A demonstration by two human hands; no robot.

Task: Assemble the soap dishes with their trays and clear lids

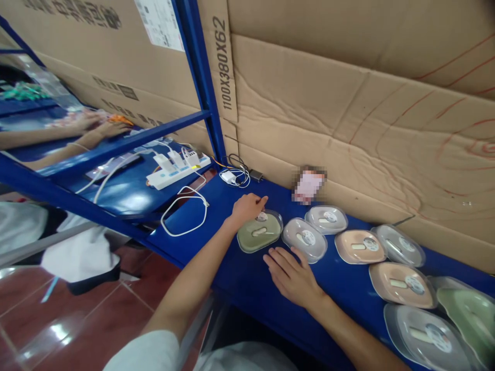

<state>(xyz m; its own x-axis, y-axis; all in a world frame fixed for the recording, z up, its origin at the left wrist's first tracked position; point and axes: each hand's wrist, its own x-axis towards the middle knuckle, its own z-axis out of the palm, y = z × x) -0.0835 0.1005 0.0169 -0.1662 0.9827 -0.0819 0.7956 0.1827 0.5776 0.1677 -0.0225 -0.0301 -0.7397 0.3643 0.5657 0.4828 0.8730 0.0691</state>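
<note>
My left hand [247, 208] is at the far left edge of a green oval container [253, 241] with a clear cover. Its index finger points right, the other fingers are partly hidden, and I see nothing held in it. A small round label [261, 217] shows just under that hand. Palm down and fingers spread, my right hand [294, 275] lies in front of a grey oval container [299, 238], apart from the green one. Each of these containers has a pale bar in its middle; the grey one bears a round white sticker.
More covered containers, grey, peach [361, 247] and green [464, 309], spread rightward along the blue table [247, 278]. A blurred-out phone-like object [309, 183] leans against the cardboard wall [328, 103]. Left are a charger [229, 178], a white cable [185, 233], a power strip [178, 172] and a co-worker's hands [104, 126].
</note>
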